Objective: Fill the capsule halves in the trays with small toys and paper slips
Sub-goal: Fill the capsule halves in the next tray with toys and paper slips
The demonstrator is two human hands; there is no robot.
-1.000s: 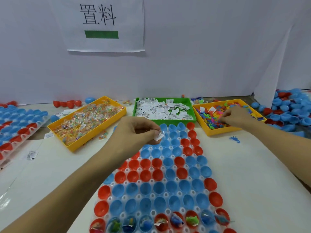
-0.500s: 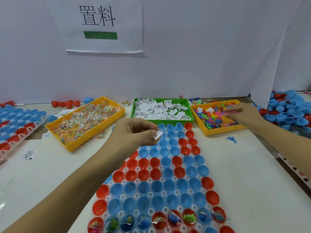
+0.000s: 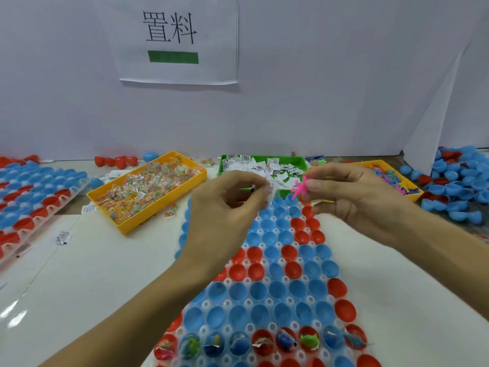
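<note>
A clear tray (image 3: 267,311) of blue and red capsule halves lies in front of me; its nearest full row holds small toys and slips, the rows behind are bare. My left hand (image 3: 225,205) hovers over the tray's far end and pinches a white paper slip (image 3: 270,190), with thin coloured sticks showing under its fingers. My right hand (image 3: 354,192) is close beside it and pinches a pink toy (image 3: 300,188) between thumb and fingers. The two hands nearly meet above the tray.
A yellow bin of wrapped toys (image 3: 148,192) sits at back left, a green bin of paper slips (image 3: 264,169) in the middle, a yellow bin of coloured toys (image 3: 391,176) at back right. Another filled capsule tray (image 3: 29,197) lies far left. Loose capsule halves (image 3: 455,186) pile up far right.
My right hand left the right yellow bin and came in toward my left hand, now carrying a pink toy. My left hand kept its slip and rose slightly.
</note>
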